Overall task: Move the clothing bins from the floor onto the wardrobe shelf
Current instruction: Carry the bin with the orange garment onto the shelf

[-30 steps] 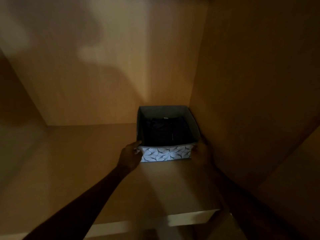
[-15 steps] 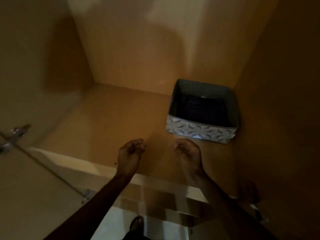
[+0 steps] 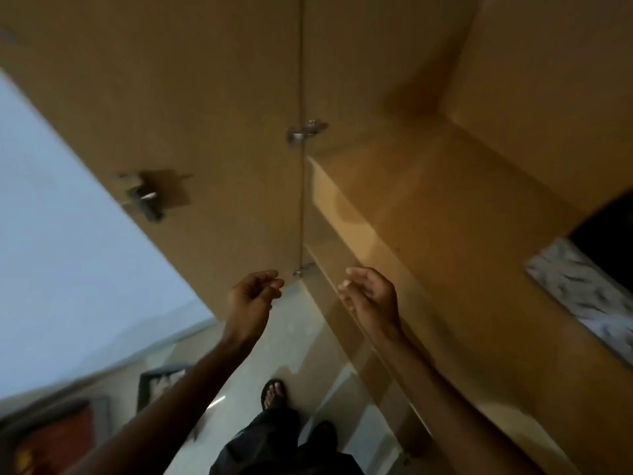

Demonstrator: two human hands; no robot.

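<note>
One bin point(image 3: 582, 289) sits on the shelf point(image 3: 445, 214) at right edge; my left hand point(image 3: 251, 296) and right hand point(image 3: 371, 296) hang empty, loosely curled; another bin point(image 3: 161, 383) waits on the floor point(image 3: 301, 351), lower left

The patterned bin point(image 3: 582, 296) on the shelf point(image 3: 445, 207) is blurred and cut off by the right edge.

You are looking at a bin point(image 3: 579, 296) showing a white front with grey leaf-like marks and a dark inside, sitting at the right end of a tan wardrobe shelf point(image 3: 428, 214); the floor point(image 3: 301, 341) is showing glossy pale cream.
</note>
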